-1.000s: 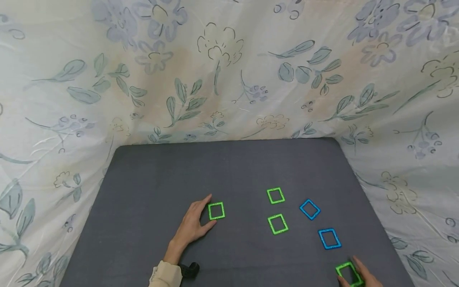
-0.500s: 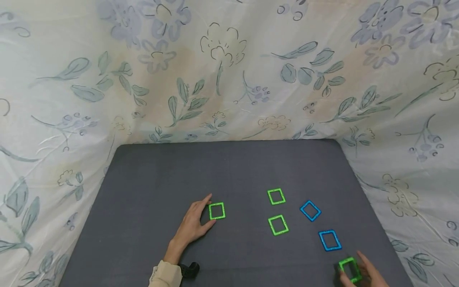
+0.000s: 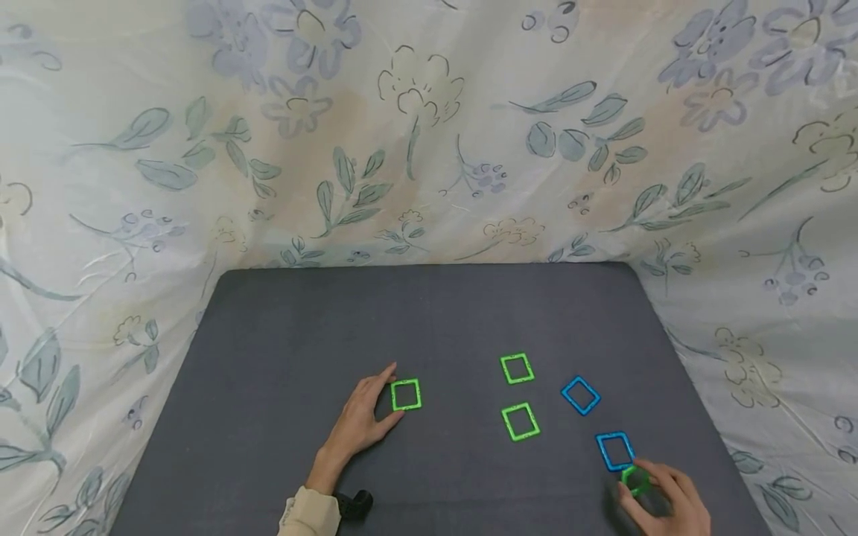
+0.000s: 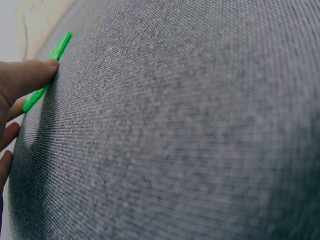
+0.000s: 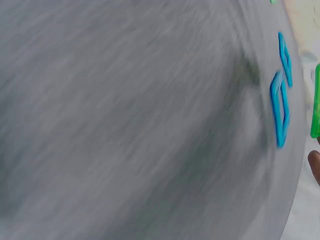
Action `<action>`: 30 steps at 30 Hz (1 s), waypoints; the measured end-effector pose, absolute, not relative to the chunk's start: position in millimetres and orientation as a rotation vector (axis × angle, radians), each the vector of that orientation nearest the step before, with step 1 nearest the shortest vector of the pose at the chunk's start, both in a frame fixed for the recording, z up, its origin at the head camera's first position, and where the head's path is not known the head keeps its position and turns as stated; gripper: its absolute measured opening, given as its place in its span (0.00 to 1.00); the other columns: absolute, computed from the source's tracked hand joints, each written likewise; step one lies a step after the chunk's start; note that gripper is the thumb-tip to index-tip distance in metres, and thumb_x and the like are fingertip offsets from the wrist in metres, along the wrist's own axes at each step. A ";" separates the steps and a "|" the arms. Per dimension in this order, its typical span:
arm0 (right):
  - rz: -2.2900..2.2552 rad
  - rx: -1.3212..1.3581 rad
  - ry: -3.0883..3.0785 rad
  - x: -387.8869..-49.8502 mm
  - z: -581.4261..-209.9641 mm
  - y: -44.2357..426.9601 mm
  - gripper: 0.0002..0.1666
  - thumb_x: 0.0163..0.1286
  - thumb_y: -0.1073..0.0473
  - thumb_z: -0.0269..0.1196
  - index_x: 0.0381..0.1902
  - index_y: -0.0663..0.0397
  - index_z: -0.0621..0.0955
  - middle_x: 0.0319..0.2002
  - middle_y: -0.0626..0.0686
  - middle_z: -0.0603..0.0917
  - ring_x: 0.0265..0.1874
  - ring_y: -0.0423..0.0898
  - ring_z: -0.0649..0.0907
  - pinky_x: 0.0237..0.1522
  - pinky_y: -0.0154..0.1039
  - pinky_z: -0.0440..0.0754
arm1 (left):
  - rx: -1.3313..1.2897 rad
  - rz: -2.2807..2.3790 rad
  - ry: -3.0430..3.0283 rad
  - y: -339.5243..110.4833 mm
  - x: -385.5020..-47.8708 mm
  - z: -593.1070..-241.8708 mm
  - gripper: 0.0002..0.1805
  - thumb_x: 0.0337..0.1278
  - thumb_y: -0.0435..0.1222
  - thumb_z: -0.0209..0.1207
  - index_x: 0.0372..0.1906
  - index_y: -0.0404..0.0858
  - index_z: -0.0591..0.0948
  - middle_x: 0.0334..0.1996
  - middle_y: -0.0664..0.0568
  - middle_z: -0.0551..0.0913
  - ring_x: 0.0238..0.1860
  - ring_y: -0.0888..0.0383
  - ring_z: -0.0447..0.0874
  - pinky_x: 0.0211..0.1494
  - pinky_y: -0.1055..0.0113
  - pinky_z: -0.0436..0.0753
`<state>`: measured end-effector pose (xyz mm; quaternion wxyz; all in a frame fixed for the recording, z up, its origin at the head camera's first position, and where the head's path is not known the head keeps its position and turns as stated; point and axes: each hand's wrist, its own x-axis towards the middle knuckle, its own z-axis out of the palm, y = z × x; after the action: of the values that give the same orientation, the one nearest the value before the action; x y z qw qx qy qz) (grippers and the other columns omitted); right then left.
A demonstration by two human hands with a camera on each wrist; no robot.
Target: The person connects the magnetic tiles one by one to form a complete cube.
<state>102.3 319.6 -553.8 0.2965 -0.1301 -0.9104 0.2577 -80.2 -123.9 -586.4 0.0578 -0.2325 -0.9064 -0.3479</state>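
The left hand (image 3: 358,420) lies on the grey table around the left side of a green square frame (image 3: 405,409), thumb at its lower edge and a finger at its upper left corner. In the left wrist view the thumb touches that green frame (image 4: 64,46). At the lower right, the right hand (image 3: 670,499) pinches another green frame (image 3: 626,474) between thumb and fingers, tilted and raised off the table, beside a blue frame (image 3: 603,452). The right wrist view shows the held green frame (image 5: 316,112) at its right edge, with a fingertip below.
Two more green frames (image 3: 517,381) (image 3: 520,437) lie right of the table's middle. A second blue frame (image 3: 571,400) lies beyond the nearer blue one. Floral cloth (image 3: 429,193) hangs behind and beside the dark grey table (image 3: 429,313).
The right hand has moved up and left with its green frame, which is now lifted and more tilted, close to the nearer blue frame. The left hand has stayed in place.
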 end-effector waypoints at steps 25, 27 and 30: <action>1.125 0.609 -2.362 -49.9 -535.8 192.9 0.34 0.45 0.71 0.80 0.52 0.46 0.85 0.50 0.56 0.82 0.50 0.46 0.81 0.53 0.30 0.78 | -0.668 -1.105 -2.794 -123.9 -78.8 -589.2 0.47 0.51 0.40 0.77 0.77 0.43 0.68 0.60 0.53 0.85 0.64 0.48 0.77 0.63 0.45 0.78; 1.140 0.672 -2.354 -57.1 -538.2 182.0 0.33 0.46 0.71 0.79 0.52 0.46 0.85 0.50 0.55 0.82 0.49 0.47 0.81 0.52 0.34 0.79 | -0.654 -1.110 -2.799 -123.7 -77.9 -588.8 0.47 0.51 0.40 0.77 0.77 0.43 0.68 0.60 0.53 0.85 0.65 0.48 0.77 0.64 0.45 0.78; 1.164 0.756 -2.346 -65.5 -542.7 170.0 0.32 0.48 0.71 0.79 0.52 0.47 0.84 0.50 0.55 0.82 0.49 0.47 0.80 0.54 0.35 0.78 | -0.645 -1.094 -2.795 -122.6 -76.4 -587.6 0.47 0.51 0.40 0.77 0.76 0.44 0.68 0.60 0.53 0.85 0.64 0.48 0.77 0.63 0.45 0.79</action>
<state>-65.5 170.0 -542.7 0.2066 0.2713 -0.8422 0.4177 -76.4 -122.6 -587.6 0.0359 -0.2098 -0.9098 -0.3562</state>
